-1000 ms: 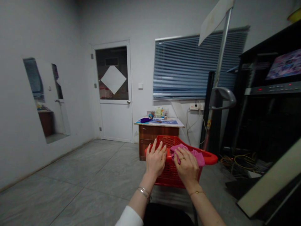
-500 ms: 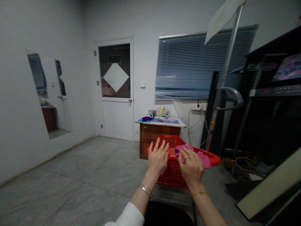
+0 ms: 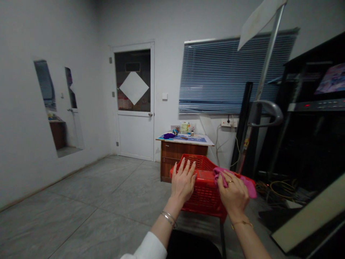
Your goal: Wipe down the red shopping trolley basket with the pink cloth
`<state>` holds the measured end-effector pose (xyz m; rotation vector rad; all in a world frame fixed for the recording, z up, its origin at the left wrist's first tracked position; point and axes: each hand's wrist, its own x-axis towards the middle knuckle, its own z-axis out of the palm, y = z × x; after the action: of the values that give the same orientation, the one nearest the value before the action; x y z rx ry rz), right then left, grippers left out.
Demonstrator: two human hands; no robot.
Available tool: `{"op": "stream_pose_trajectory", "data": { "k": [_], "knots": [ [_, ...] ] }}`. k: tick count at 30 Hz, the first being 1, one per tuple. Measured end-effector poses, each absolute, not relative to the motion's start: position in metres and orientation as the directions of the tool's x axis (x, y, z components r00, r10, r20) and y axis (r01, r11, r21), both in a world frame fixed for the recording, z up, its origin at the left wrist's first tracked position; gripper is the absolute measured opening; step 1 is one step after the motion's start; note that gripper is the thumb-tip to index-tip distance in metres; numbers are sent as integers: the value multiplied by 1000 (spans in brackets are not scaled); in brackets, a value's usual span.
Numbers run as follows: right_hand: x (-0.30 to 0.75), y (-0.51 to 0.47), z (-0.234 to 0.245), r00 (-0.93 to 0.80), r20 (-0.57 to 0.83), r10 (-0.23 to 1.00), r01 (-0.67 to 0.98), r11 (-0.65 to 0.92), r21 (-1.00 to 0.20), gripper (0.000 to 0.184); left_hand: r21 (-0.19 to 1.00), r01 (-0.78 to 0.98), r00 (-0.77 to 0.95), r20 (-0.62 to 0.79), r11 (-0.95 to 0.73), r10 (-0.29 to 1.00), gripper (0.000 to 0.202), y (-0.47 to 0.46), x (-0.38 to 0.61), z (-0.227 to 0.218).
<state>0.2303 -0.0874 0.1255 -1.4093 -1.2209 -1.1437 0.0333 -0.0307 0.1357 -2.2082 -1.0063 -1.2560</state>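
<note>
In front of me stands a red plastic shopping cart with mesh sides. My left hand lies on the near left part of its rim, palm down, fingers stretched forward and slightly apart. A pink cloth is bunched under my right hand, whose curled fingers press it on the right part of the near rim. One end of the cloth hangs past the hand to the right. The right palm and the cloth beneath it are hidden.
Beyond the cart is a brown wooden cabinet with a purple cloth and several small items on top. A grey-handled metal pole and a dark equipment rack stand at right, with cables on the floor. A white door is at the back.
My right hand has slid the pink cloth rightward along the rim, baring more of the red surface between the hands. My left hand keeps its place on the cart.
</note>
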Motion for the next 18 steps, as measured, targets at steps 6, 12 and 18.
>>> {"op": "stream_pose_trajectory", "data": {
  "k": [6, 12, 18],
  "knots": [
    [175, -81, 134, -22, 988, 156, 999, 41, 16, 17, 4, 746, 344, 854, -666, 390, 47, -30, 33, 135],
    [194, -85, 130, -53, 985, 166, 995, 88, 39, 20, -2, 751, 347, 852, -661, 392, 45, -31, 31, 135],
    [246, -92, 122, 73, 991, 111, 997, -35, -69, 21, 5, 750, 339, 856, -662, 391, 44, -33, 33, 134]
  ]
}}
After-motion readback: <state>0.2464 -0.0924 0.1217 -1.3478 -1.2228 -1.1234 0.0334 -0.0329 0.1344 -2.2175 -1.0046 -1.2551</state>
